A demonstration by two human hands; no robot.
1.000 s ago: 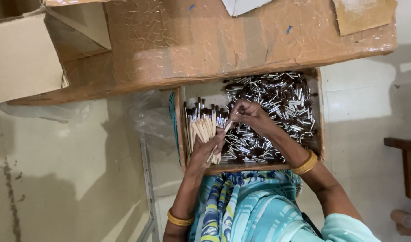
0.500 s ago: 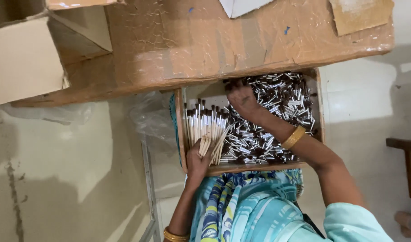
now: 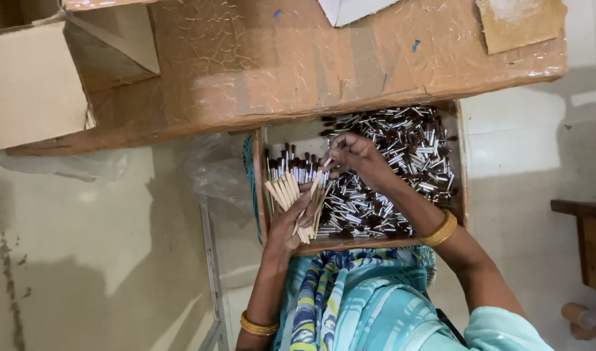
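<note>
Now the left hand (image 3: 291,224) is closed around a bundle of brushes (image 3: 298,188), wooden handles fanning out from the palm and dark tips pointing away from the person. Just beyond it, the right hand (image 3: 353,156) pinches one brush (image 3: 322,170) between fingertips, its long axis angled toward the bundle, almost touching. Both hands work over a tray (image 3: 460,162) full of loose brush heads (image 3: 408,156), which lie under and to the right of the right hand.
</note>
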